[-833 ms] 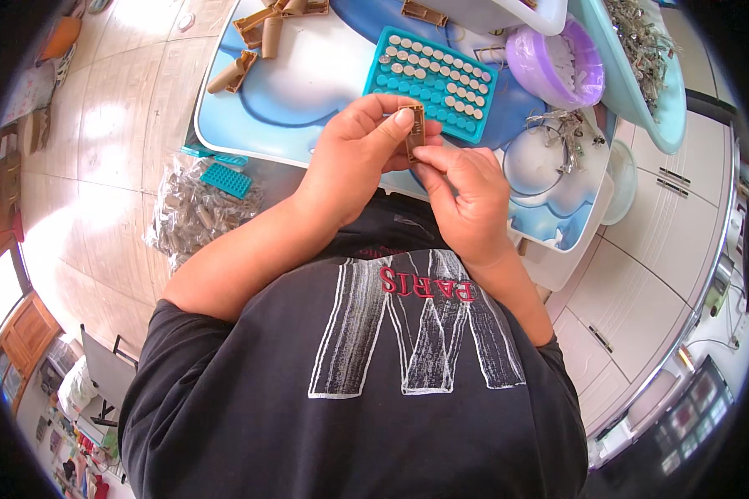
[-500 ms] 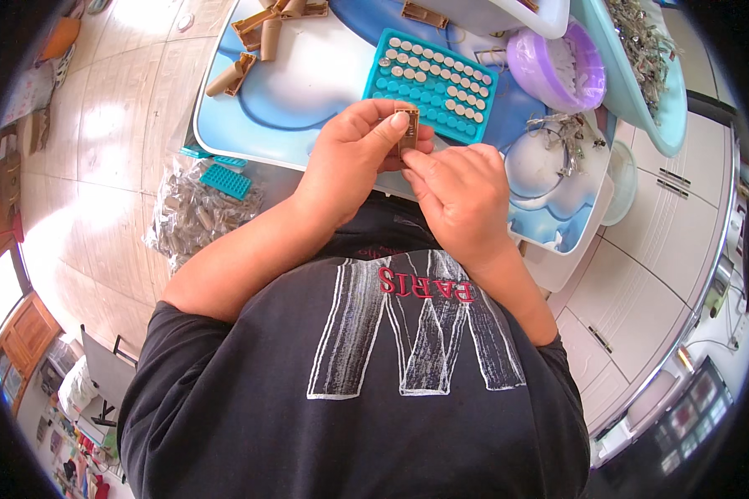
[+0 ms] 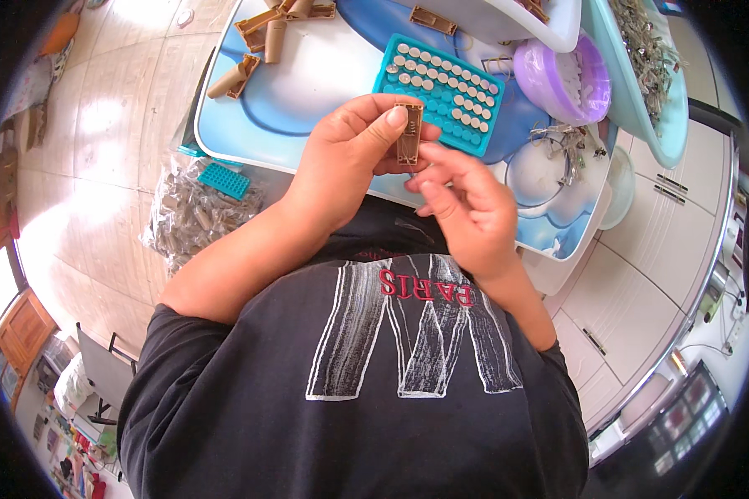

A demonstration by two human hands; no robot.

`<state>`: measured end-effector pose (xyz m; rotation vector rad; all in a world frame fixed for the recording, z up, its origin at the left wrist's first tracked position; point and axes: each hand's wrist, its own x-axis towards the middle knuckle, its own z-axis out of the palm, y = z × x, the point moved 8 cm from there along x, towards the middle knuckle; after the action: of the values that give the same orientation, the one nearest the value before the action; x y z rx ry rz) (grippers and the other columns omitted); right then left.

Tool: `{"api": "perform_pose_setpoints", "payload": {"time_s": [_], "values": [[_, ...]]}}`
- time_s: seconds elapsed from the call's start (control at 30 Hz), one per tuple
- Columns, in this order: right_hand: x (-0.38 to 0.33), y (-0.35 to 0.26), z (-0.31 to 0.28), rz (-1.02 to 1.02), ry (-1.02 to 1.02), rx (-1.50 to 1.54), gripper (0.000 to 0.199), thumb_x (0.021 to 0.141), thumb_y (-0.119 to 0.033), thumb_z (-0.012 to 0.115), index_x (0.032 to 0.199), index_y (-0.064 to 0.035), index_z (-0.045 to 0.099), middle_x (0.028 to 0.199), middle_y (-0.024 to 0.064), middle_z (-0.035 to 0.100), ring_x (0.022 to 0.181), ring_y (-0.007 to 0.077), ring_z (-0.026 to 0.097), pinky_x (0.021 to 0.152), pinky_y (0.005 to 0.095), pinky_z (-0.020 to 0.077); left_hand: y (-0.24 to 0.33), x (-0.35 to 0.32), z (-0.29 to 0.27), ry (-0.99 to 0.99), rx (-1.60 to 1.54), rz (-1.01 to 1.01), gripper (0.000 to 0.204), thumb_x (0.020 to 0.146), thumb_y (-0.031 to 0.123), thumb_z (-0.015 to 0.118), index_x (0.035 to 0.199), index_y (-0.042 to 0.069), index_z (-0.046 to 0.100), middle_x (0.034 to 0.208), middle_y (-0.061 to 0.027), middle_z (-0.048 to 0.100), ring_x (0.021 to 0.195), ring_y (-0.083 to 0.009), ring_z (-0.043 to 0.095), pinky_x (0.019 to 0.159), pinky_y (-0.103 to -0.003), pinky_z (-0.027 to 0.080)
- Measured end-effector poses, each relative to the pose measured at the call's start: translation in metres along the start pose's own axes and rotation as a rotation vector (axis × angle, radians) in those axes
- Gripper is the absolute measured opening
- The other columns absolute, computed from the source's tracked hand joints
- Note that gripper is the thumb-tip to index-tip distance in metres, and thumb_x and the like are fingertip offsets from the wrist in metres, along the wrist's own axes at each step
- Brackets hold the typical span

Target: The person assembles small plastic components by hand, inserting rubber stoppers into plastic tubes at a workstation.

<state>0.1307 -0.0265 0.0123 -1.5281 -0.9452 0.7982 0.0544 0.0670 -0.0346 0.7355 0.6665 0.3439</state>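
Head view, single; left unit of a side-by-side head-worn fisheye pair. Vantage: wearer's head, facing steeply down. Orientation: upright, unmirrored. Range: near to dark shirt point(image 3: 250, 399), lower middle; farther to desk point(image 3: 341, 66), top; floor point(image 3: 100, 133), left; and cabinets point(image 3: 649, 249), right. Straight edges bowed; rim black.

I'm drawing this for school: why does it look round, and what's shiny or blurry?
Head view: black corners and bent edges on the white cabinets, from the fisheye lens; head view: bright glare on the tiled floor; head view: the right hand looks a bit blurred, the brown piece in the left hand clearer.
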Motion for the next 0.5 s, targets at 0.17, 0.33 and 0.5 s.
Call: {"api": "perform_pose_setpoints", "payload": {"time_s": [0.17,0.33,0.5], "values": [[0.024,0.003,-0.049,-0.120,0.248,-0.425,0.016,0.080,-0.006,0.067,0.096,-0.0060,0.067,0.080,0.0076,0.062,0.067,0.0154,0.060,0.059,0.0261,0.0463,-0.009,0.001,-0.003,-0.040,-0.038,-0.052,0.031,0.096,0.022,0.047,0.117,0.000,0.052,0.102,-0.0145,0.063,0.087,-0.0204,0.065,0.078,-0.034,0.054],[0.041,-0.001,-0.048,-0.320,0.283,-0.862,0.016,0.072,-0.008,0.071,0.087,-0.0116,0.070,0.079,0.0036,0.057,0.070,0.0196,0.056,0.060,0.0311,0.0458,-0.010,0.001,0.003,-0.093,-0.022,-0.059,0.032,0.096,0.022,0.047,0.118,0.000,0.053,0.100,-0.0142,0.064,0.085,-0.0199,0.065,0.077,-0.033,0.054],[0.044,-0.003,-0.039,-0.407,0.233,-0.970,0.016,0.067,-0.008,0.073,0.082,-0.0117,0.069,0.077,0.0020,0.054,0.071,0.0204,0.054,0.060,0.0336,0.0447,-0.011,0.001,0.003,-0.093,-0.013,-0.075,0.033,0.096,0.024,0.047,0.118,0.001,0.053,0.100,-0.0138,0.065,0.084,-0.0191,0.065,0.075,-0.031,0.054]]}}
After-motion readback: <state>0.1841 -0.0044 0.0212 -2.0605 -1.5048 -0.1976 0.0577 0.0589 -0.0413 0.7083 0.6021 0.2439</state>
